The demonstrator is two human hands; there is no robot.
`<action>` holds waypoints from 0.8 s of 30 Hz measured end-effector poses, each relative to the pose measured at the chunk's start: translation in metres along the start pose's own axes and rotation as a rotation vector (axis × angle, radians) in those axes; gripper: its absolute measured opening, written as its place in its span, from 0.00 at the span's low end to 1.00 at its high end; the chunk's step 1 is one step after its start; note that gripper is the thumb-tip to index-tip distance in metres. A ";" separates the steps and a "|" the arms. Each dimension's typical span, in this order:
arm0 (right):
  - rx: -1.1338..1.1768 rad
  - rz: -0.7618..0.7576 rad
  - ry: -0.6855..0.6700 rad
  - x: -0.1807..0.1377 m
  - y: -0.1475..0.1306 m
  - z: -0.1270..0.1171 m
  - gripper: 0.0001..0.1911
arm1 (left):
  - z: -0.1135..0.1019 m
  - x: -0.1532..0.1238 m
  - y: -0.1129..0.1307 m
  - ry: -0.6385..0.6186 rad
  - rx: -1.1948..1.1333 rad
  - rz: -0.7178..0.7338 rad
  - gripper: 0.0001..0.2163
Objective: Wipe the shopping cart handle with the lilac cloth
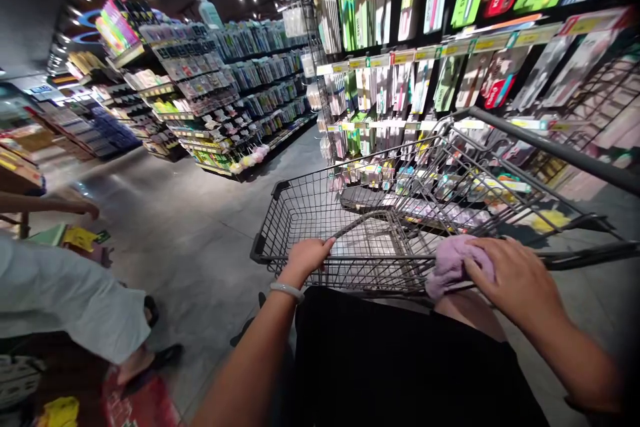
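A grey wire shopping cart point(290, 197) stands across in front of my body. My left hand point(307, 257), with a pale bangle point(287, 291) at its wrist, is closed around a dark bar of the cart at the near side. In my right hand point(523, 277) is a bunched light purple cloth point(447, 265), pressed against the cart's near rail. My right fingertips are partly hidden by the cloth. The cart's dark handle point(565, 150) rises at the right, touched by neither hand.
Shelves of packaged toothbrushes point(410, 0) stand just beyond the cart. Another stocked shelf unit point(200, 93) is farther left, across the grey floor point(200, 213). At the left edge, a person in pale trousers point(75, 293) is close by, a foot near a red bag point(140, 403).
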State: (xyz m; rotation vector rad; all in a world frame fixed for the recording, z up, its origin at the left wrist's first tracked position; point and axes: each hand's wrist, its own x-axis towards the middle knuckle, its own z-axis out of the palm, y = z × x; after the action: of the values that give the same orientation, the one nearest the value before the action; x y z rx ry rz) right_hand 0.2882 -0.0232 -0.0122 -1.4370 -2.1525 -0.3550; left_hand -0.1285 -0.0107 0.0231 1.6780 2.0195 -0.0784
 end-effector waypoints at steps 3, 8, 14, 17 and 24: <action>0.004 -0.065 -0.065 0.016 -0.019 0.006 0.22 | -0.002 -0.002 0.001 -0.009 -0.007 -0.003 0.34; 0.049 -0.134 -0.212 0.046 -0.077 0.012 0.21 | -0.005 -0.005 0.005 -0.020 -0.006 -0.019 0.33; 0.043 -0.144 -0.326 0.059 -0.111 0.017 0.20 | -0.004 -0.005 0.002 -0.019 0.001 -0.012 0.33; 0.041 -0.138 -0.312 0.054 -0.107 0.019 0.17 | -0.003 -0.006 0.000 -0.008 -0.001 -0.002 0.33; 0.060 -0.167 -0.263 0.041 -0.097 0.027 0.17 | 0.000 -0.007 0.001 0.007 0.000 0.013 0.34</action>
State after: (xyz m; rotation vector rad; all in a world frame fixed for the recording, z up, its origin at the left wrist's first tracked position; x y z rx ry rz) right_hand 0.1802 -0.0169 -0.0053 -1.3361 -2.4804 -0.1652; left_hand -0.1272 -0.0163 0.0263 1.6931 2.0134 -0.0686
